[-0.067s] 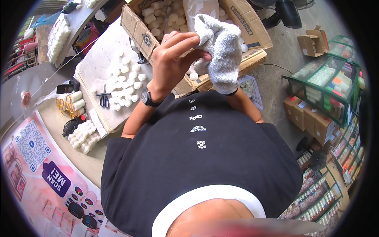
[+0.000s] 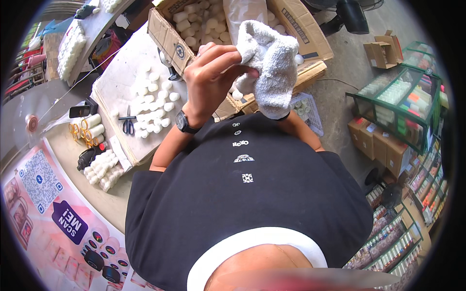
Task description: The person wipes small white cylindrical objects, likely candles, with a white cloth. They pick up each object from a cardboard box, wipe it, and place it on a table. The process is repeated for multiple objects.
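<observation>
A white terry cloth [image 2: 277, 72] is wrapped over my right hand, hiding its fingers; only the right forearm [image 2: 303, 132] shows below it. The cloth looks bunched, as if the hand inside is curled. A smooth, pale thing [image 2: 262, 50] peeks out of the fold, too covered to name. My left hand [image 2: 212, 72], bare with a black watch at the wrist, pinches the cloth's left side between thumb and fingers. Both hands are raised in front of an open cardboard box [image 2: 165, 36] filled with short white cylinders [image 2: 191, 26].
Left of the box, many white cylinders [image 2: 158, 99] lie on a pale board [image 2: 109, 80] beside dark-handled scissors [image 2: 127, 124]. Yellow-ringed rolls [image 2: 92, 127] sit farther left. To the right are a white plastic basket [image 2: 314, 114], small cartons [image 2: 383, 51] and a green-framed display case [image 2: 403, 94].
The cloth and my left hand have shifted slightly down and left. More of the pale thing shows in the cloth's fold. The left hand keeps its pinch.
</observation>
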### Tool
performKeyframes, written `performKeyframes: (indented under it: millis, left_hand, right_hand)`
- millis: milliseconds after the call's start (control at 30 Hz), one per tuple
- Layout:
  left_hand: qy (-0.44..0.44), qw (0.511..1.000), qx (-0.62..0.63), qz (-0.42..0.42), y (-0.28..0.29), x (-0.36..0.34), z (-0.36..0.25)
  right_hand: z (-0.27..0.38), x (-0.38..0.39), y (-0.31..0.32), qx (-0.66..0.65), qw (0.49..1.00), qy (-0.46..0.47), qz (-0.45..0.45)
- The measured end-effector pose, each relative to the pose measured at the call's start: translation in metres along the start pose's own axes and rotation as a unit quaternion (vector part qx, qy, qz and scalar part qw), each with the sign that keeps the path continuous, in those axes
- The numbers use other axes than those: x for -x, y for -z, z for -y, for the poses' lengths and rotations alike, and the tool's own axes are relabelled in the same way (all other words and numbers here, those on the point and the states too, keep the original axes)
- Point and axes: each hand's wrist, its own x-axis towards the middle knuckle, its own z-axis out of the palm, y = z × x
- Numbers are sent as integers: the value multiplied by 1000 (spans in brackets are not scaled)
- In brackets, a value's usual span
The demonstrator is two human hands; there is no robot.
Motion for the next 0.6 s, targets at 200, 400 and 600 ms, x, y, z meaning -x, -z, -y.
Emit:
performKeyframes:
  millis: [200,400,600]
  left_hand:
    - [-70,995,0,-71,-6,-3,-2]
    - [-199,978,-50,46,17,-3,8]
    - [-146,977,-83,130,21,-10,20]
  right_hand:
    - [-1,10,6,173,979,103,28]
    - [11,-1,4,237,965,104,50]
    - [18,-10,-7,169,958,231,29]
